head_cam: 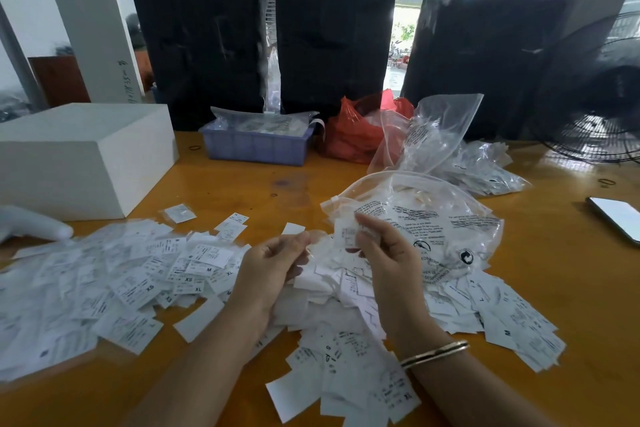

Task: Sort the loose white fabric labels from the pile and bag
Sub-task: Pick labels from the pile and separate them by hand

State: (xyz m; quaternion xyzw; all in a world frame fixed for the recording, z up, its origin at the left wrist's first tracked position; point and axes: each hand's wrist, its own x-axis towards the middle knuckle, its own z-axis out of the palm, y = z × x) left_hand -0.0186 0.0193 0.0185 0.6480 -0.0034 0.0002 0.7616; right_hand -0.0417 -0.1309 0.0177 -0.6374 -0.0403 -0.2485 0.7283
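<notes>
Loose white fabric labels printed with sizes lie spread in a wide pile across the orange table, from the left edge to the right. A clear printed plastic bag lies open behind the pile's middle, with labels inside. My right hand pinches a small white label in front of the bag's mouth. Just left of it, my left hand is curled, its fingertips pinched on a thin white label above the pile.
A white box stands at the left, a blue tray of packets at the back, beside a red bag and further clear bags. A phone lies at the right edge, a fan behind it. Another person's gloved hand rests at far left.
</notes>
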